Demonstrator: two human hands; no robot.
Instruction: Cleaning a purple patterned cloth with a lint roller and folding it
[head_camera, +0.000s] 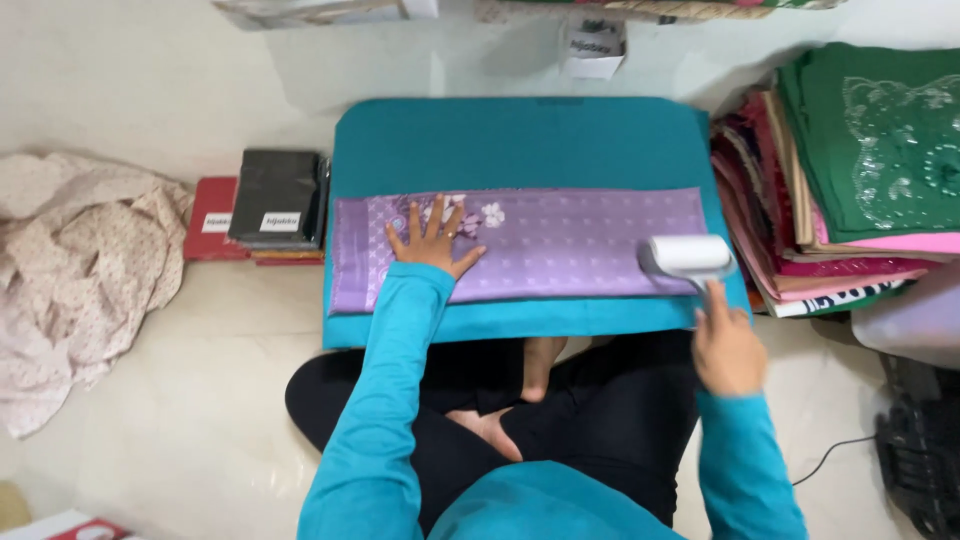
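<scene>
On teal board (520, 140), scarf (560, 245) crosswise, seemingly flat.

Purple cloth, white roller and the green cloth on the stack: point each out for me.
purple cloth (570, 245), head view, bare middle of the fabric.
white roller (688, 255), head view, its drum.
green cloth (880, 140), head view, top face of the pile.

— What is laid on the board (520, 140)?
— A folded cloth (560, 245), spread across it, with the left hand (432, 243) pressed on its left part and a steamer (688, 258) held by the right hand (728, 350) at its right end.
— And beside the board?
— Stacked fabrics (850, 180) are piled to the right, flat boxes (265, 205) to the left.
</scene>
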